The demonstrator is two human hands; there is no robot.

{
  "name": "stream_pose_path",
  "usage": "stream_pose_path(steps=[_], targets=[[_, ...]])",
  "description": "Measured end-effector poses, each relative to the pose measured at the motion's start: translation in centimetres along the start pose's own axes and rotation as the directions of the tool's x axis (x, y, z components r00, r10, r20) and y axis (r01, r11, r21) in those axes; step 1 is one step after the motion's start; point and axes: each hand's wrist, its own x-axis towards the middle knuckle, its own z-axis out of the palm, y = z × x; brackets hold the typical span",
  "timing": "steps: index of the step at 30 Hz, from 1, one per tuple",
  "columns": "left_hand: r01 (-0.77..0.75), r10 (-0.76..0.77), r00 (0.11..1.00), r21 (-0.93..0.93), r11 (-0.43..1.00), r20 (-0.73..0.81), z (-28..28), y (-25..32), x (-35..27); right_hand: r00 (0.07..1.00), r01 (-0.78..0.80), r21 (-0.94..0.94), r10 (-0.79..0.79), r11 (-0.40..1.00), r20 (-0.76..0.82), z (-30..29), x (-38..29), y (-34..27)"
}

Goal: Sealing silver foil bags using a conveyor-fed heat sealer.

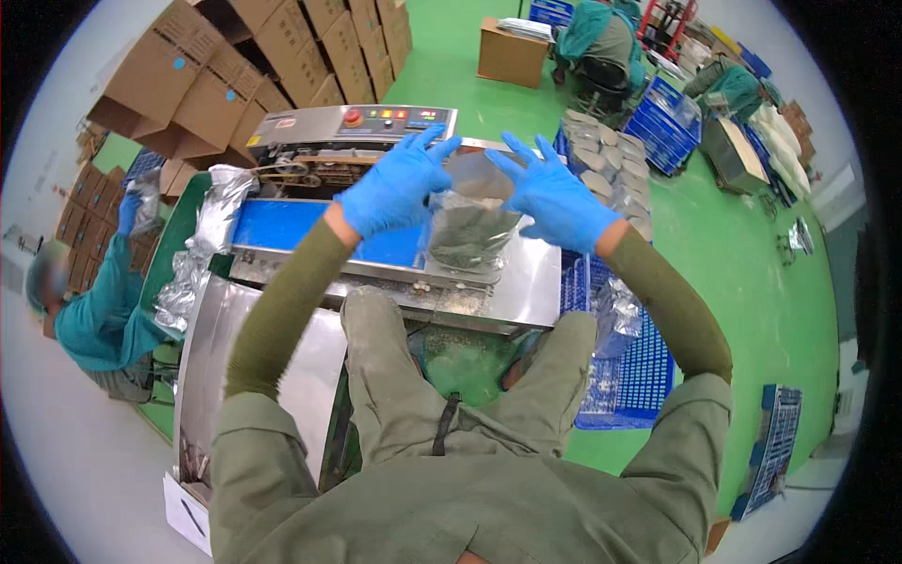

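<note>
A clear plastic bag (468,240) with greyish contents lies flat at the right end of a blue conveyor belt (289,225), partly over the steel table (532,282). Above its upper left corner hovers my left hand (402,180) in a blue glove, fingers spread. My right hand (553,194), gloved alike, is over the upper right side, also with fingers apart. Neither hand appears to grip anything; whether a fingertip touches the bag I cannot tell. Behind the belt stands what looks like a band sealing machine (352,130) with a red stop button and lit displays.
Filled bags (599,162) lie in rows at the right, by blue crates (624,381). Silvery bags (187,282) fill a green bin (158,261) at left, beside a steel chute (282,374). Cartons (169,77) are stacked behind. A co-worker (106,317) sits at left; others work farther back.
</note>
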Motion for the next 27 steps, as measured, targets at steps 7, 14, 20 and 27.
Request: stream_pose_path(steps=[7, 14, 20, 27], targets=[[0.030, -0.017, 0.959, -0.044, 0.999, 0.282, -2.1, -1.6, -0.5, 0.997, 0.016, 0.172, -0.002, 0.985, -0.078, 1.3, -1.8, 2.6], [0.025, 0.004, 0.992, -0.229, 0.973, 0.123, -1.3, -1.5, -1.7, 0.962, -0.026, 0.544, 0.169, 0.838, -0.214, 4.6, -2.5, 2.4], [0.354, -0.505, 0.863, -0.683, 0.639, -0.024, 2.9, -0.3, -4.4, 0.804, -0.220, 0.809, 0.571, 0.545, -0.166, 6.6, -3.0, -0.1], [0.282, -0.464, 0.885, -0.751, 0.597, -0.037, 5.6, 0.5, -4.6, 0.741, 0.081, 0.905, 0.582, 0.418, -0.336, 9.6, -1.7, -2.7]])
